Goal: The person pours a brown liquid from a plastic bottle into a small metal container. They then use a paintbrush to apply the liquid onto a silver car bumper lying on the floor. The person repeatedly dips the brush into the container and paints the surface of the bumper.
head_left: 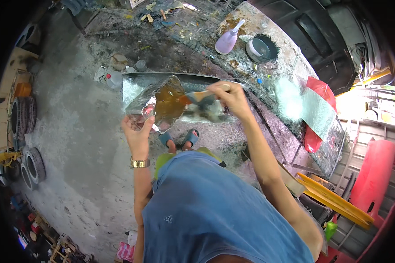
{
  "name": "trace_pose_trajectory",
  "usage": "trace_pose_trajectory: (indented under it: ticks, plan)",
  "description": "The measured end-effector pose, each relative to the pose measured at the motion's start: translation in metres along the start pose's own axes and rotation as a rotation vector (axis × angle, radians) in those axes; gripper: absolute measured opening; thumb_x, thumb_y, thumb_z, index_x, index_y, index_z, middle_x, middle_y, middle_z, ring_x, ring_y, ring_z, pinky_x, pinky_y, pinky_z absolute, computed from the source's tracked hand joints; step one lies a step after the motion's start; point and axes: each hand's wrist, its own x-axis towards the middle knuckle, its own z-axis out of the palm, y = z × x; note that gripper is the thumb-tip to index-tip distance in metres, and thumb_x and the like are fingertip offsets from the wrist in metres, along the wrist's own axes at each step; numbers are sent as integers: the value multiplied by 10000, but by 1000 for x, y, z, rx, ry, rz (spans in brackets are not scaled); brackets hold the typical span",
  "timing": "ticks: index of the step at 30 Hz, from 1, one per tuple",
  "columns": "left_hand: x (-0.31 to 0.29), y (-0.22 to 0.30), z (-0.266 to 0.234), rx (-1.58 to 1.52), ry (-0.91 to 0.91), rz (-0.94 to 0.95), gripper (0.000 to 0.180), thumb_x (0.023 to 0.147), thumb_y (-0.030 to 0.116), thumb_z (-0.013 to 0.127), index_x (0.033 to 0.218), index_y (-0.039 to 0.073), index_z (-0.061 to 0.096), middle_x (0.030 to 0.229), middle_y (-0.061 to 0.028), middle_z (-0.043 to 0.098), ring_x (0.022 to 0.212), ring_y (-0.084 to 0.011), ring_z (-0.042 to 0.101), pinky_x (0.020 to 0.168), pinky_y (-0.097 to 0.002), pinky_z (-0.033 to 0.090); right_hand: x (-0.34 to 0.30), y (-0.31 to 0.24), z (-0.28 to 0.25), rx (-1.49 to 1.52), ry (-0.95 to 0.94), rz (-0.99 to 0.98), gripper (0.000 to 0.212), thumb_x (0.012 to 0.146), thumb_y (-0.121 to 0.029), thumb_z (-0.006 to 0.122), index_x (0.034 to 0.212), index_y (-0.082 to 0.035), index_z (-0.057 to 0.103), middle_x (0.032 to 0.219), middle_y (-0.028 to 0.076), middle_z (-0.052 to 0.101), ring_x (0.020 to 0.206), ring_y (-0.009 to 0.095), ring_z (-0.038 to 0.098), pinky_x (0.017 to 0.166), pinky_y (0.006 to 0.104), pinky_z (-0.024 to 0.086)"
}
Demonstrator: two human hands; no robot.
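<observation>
My left hand (138,129) pinches the near edge of a shiny, crinkled container (140,103) that looks like clear plastic or foil. Amber liquid (169,101) coats its right side. In my right hand (231,97) is a paintbrush (202,94), gripped by its wooden handle and pointing left. The bristle end touches or hovers just over the liquid; I cannot tell which. Beneath and behind the container lies a long, silvery metal piece (127,90), partly hidden by it. A clear bottle with a red cap (114,80) stands at its far left corner.
On the stained workbench stand a purple squeeze bottle (226,42) and a dark pot (261,48). Farther right, a pale mesh-like sheet (319,115) lies over red material (312,140). Tyres (35,165) rest on the floor at left. A yellow beam (333,199) lies right of me.
</observation>
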Motion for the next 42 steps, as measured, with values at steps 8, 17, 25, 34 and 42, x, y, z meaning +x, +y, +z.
trace_pose_trajectory:
  ticks: [8, 17, 25, 34, 42]
  plan:
    - [7, -9, -16, 39, 39, 8, 608, 719, 137, 740, 1147, -40, 345, 967, -81, 514, 824, -122, 515, 697, -244, 460, -35, 41, -31, -220, -182, 15, 117, 788, -114, 587, 790, -8, 637, 721, 16, 598, 621, 70, 501, 574, 239, 416]
    - [2, -6, 0, -16, -70, -6, 703, 694, 103, 756, 1196, -48, 289, 943, -74, 480, 826, -123, 467, 703, -234, 444, -88, 74, -106, -114, 92, 71, 111, 741, -105, 562, 770, -40, 647, 619, -34, 522, 545, 37, 405, 487, 206, 295]
    - [-7, 10, 11, 7, -88, -11, 667, 711, 97, 738, 1192, -48, 300, 983, -90, 472, 856, -128, 466, 736, -248, 442, -85, 82, -119, 146, 162, 12, 123, 784, -109, 554, 776, -12, 630, 619, 3, 534, 508, 53, 421, 459, 210, 328]
    - [-10, 6, 7, 153, -57, -23, 625, 763, 204, 681, 1225, -17, 324, 1049, -57, 488, 911, -116, 473, 704, -247, 390, -91, 106, -156, 141, 129, 111, 129, 785, -143, 570, 764, -35, 639, 604, -14, 535, 518, 34, 442, 453, 183, 344]
    - [-15, 24, 21, 123, -53, -108, 585, 793, 118, 640, 1247, -22, 298, 1075, -56, 481, 952, -122, 469, 817, -275, 397, -52, 131, -119, 676, 273, 350, 214, 833, -208, 607, 694, -52, 558, 510, -19, 464, 371, 27, 335, 328, 191, 190]
